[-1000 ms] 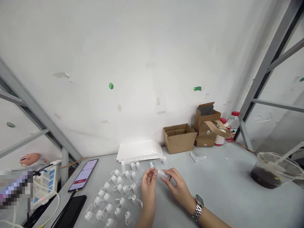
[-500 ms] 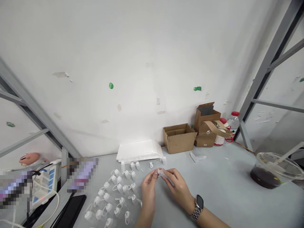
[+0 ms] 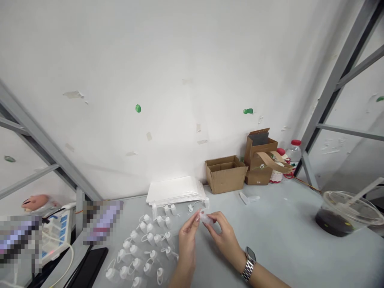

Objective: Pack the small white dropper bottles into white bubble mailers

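Observation:
Between both hands, above the grey table, is a small translucent white plastic bottle [image 3: 206, 218]. The fingertips of my left hand [image 3: 189, 231] pinch its left end, where a cap may sit; the detail is too small to tell. My right hand [image 3: 221, 232], with a watch on the wrist, grips its right side between thumb and fingers. Left of my left hand stand several similar small bottles [image 3: 137, 251] with white caps on looped straps. A few more bottles [image 3: 170, 209] stand behind, near the stack of white sheets.
A white stack of flat sheets [image 3: 174, 189] lies against the wall beside an open cardboard box [image 3: 226, 180] and a brown paper bag [image 3: 258, 172]. Clear plastic pieces [image 3: 249, 198] lie before them. A bowl of dark liquid [image 3: 334, 224] stands right; a black phone [image 3: 90, 266] lies left.
The fingers of my right hand have shifted slightly right and down along the bottle, leaving more of it showing. My left hand has barely moved. The view has shifted slightly.

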Motion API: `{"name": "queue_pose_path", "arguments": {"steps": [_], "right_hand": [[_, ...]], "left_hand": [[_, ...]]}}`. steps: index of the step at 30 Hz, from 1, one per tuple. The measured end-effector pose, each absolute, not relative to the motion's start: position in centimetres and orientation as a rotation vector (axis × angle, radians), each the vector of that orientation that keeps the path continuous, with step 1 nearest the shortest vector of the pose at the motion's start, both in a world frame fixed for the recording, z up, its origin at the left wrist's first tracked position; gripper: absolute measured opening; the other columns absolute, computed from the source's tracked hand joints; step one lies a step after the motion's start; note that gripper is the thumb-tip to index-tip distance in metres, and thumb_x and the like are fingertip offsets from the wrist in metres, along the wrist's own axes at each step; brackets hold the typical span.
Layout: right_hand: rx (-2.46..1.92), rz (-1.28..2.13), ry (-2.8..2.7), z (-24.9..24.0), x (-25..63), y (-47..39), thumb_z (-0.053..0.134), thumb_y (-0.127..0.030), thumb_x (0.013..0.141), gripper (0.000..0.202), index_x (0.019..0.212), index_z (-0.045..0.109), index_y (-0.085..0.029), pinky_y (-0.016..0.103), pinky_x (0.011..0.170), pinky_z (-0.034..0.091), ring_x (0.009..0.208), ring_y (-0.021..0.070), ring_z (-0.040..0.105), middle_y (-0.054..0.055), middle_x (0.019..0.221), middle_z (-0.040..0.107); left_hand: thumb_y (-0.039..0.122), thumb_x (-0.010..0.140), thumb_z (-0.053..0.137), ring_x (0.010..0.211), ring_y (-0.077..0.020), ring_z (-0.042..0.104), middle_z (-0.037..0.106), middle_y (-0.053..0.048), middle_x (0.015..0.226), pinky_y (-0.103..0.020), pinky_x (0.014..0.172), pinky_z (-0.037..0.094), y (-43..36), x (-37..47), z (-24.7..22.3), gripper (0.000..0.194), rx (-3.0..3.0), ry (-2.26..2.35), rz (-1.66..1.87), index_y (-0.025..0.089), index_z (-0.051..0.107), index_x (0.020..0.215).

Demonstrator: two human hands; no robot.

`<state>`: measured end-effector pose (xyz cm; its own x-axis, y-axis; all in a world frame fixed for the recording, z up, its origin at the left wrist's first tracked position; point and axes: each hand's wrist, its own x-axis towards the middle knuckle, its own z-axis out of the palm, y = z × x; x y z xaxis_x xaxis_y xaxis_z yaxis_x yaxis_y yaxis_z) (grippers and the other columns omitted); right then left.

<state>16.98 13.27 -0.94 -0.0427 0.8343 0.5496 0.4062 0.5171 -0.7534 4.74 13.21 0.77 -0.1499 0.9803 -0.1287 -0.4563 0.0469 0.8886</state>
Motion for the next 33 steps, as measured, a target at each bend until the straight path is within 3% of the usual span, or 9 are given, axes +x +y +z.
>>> {"name": "queue_pose_path", "arguments": {"steps": [7, 20, 29, 33], "right_hand": [[-1.001, 0.217, -1.811, -0.93, 17.2, 13.13, 0.048, -0.019, 0.086, 0.016, 0.099, 0.056, -0.022, 0.036, 0.071, 0.051, 0.082, 0.0205, 0.058, 0.008, 0.087, 0.061], [-1.022, -0.088, -1.9, -0.49, 17.18, 12.97, 0.046, -0.011, 0.085, 0.027, 0.107, 0.057, -0.022, 0.031, 0.061, 0.046, 0.071, 0.018, 0.054, 0.007, 0.079, 0.061], [-1.057, 0.298, -1.773, -0.9, 17.08, 12.82, 0.044, -0.016, 0.087, 0.02, 0.104, 0.054, -0.021, 0.034, 0.072, 0.047, 0.083, 0.0191, 0.055, 0.007, 0.09, 0.061], [-1.071, 0.343, -1.757, -1.0, 16.9, 12.96, 0.045, -0.019, 0.088, 0.016, 0.101, 0.054, -0.021, 0.034, 0.071, 0.046, 0.079, 0.0183, 0.054, 0.004, 0.085, 0.059]], "left_hand": [[0.035, 0.06, 0.074, 0.102, -0.0264, 0.06, 0.071, -0.011, 0.098, -0.04, 0.098, 0.038, 13.21, 4.71, 0.94, 0.032, 0.687, 1.045, 1.469, 0.016, 0.072, 0.085], [0.037, 0.059, 0.073, 0.095, -0.0269, 0.063, 0.072, -0.012, 0.092, -0.041, 0.094, 0.042, 13.04, 5.22, 1.11, 0.033, 0.626, 0.969, 1.465, 0.012, 0.071, 0.081], [0.035, 0.057, 0.076, 0.1, -0.0281, 0.06, 0.071, -0.013, 0.095, -0.043, 0.098, 0.036, 13.19, 5.11, 1.17, 0.033, 0.696, 0.933, 1.42, 0.013, 0.072, 0.08], [0.039, 0.06, 0.073, 0.098, -0.0275, 0.06, 0.071, -0.012, 0.095, -0.042, 0.095, 0.039, 13.25, 5.36, 0.88, 0.035, 0.713, 0.95, 1.431, 0.014, 0.072, 0.085]]}}
